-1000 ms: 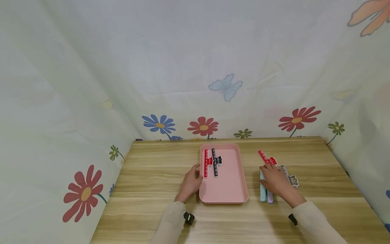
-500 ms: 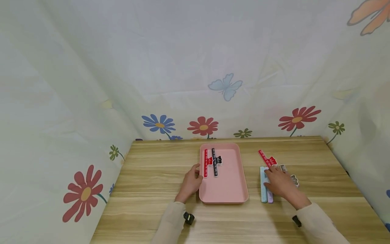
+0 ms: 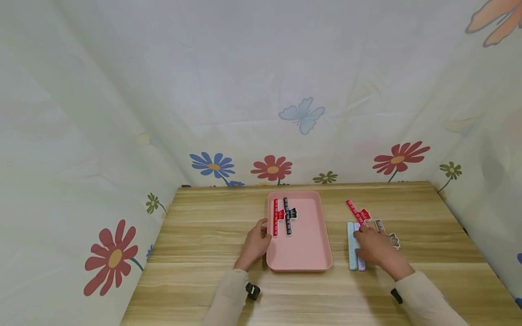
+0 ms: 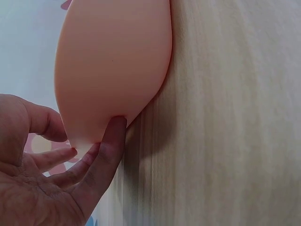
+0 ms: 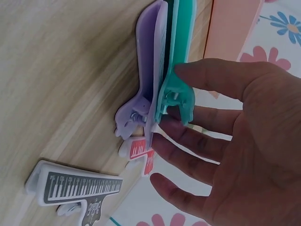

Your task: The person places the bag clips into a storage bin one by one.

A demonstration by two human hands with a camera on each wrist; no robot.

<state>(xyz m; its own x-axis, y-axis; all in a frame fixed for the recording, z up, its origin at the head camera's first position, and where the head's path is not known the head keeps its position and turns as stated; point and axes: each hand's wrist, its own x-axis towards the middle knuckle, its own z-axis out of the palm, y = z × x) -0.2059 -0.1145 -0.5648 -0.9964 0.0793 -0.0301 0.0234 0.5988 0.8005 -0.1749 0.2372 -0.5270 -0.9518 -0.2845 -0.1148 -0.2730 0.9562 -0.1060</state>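
Note:
A pink tray (image 3: 310,253) lies mid-table with a red clip (image 3: 275,217) and a black clip (image 3: 287,216) in its far left corner. My left hand (image 3: 263,228) rests against the tray's left rim; in the left wrist view its fingers (image 4: 110,146) touch the tray wall (image 4: 113,61). My right hand (image 3: 360,233) lies with spread fingers over a teal clip (image 3: 350,246) and a purple clip (image 3: 361,265). In the right wrist view its fingertips (image 5: 186,70) touch the far ends of the teal clip (image 5: 181,47) and the purple clip (image 5: 150,70), gripping nothing.
A second red clip (image 3: 355,211) and a grey piano-print clip (image 3: 387,233) lie on the wooden table (image 3: 204,235) just beyond the right hand. Flower-print cloth walls (image 3: 261,90) close in the back and both sides.
My right hand has slid slightly left and forward, off the grey clip, so its fingertips now sit at the far ends of the teal and purple clips. The left hand has stayed put.

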